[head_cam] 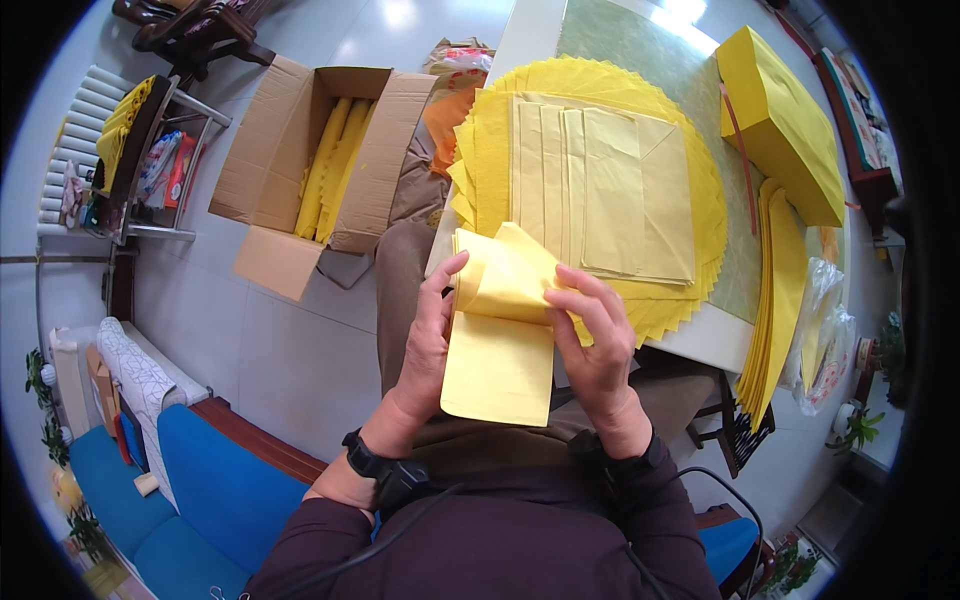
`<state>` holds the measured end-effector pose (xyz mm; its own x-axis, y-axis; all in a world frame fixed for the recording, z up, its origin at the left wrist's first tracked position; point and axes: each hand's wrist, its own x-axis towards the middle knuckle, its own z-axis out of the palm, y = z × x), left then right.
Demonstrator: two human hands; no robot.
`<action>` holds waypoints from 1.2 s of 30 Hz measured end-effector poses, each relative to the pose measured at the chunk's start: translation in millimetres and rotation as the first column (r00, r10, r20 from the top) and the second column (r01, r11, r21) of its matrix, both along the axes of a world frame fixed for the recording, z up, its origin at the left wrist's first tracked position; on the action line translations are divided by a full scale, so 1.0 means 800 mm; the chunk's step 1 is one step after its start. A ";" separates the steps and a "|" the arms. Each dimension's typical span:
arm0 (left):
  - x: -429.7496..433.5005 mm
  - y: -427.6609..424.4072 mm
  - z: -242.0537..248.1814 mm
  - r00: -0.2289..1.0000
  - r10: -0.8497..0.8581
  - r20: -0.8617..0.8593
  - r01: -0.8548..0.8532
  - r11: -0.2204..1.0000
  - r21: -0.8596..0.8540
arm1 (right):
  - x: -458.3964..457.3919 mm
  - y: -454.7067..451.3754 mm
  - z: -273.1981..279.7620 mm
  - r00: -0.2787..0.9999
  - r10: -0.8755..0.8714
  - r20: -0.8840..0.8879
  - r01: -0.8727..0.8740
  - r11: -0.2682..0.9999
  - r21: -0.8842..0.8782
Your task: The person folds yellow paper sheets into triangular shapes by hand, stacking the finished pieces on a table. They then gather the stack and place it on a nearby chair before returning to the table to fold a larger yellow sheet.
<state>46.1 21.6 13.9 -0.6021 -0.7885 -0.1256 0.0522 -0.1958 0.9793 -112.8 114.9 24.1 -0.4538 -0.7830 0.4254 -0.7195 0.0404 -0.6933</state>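
Observation:
Over my lap, my left hand grips the left side of a partly folded sheet of yellow paper. Its upper part is bent over in layers, and a flat panel hangs down towards me. My right hand pinches the right edge of the folded layers between thumb and fingers. Just beyond, on the table, lies a stack of pale yellow folded papers. Under that stack, brighter yellow sheets are fanned into a round pile with a jagged rim.
A large yellow block-shaped bundle sits at the table's right, with long folded yellow sheets hanging over the edge. An open cardboard box holding yellow rolls stands left of the table. A blue-cushioned bench is at lower left.

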 end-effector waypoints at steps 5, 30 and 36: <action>0.006 -0.009 -0.021 0.999 -0.042 0.024 0.039 0.992 0.122 | 0.005 0.017 0.002 0.935 0.347 -0.076 -0.355 0.922 -0.157; -0.006 -0.017 -0.012 0.985 -0.121 0.123 0.082 0.955 0.284 | -0.098 0.004 0.030 0.734 0.096 0.673 -0.070 0.995 -0.065; 0.003 -0.032 -0.014 0.997 0.000 0.082 -0.025 0.953 0.302 | -0.228 -0.032 0.024 0.622 0.027 0.782 0.020 0.999 -0.050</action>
